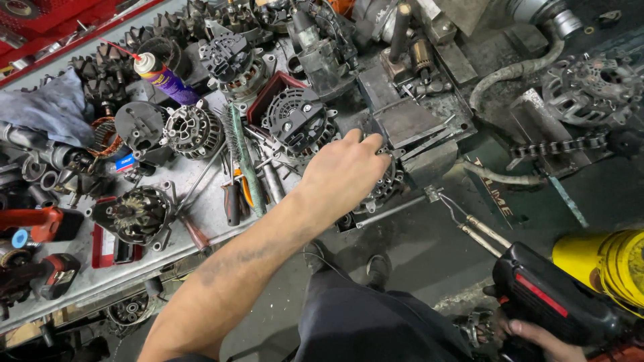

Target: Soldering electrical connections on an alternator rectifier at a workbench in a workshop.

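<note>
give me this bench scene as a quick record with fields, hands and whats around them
setting: cluttered metal workbench seen from above
left hand: reaching over the bench, resting on an alternator at the bench edge
right hand: low at right, gripping a black and red power tool
near left hand: alternator in a red tray, green-handled wire brush, screwdrivers
also: purple spray can, blue rag, yellow container

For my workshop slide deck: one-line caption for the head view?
Left hand reaches onto an alternator at the cluttered bench's edge; right hand holds a black-and-red power tool.
</note>
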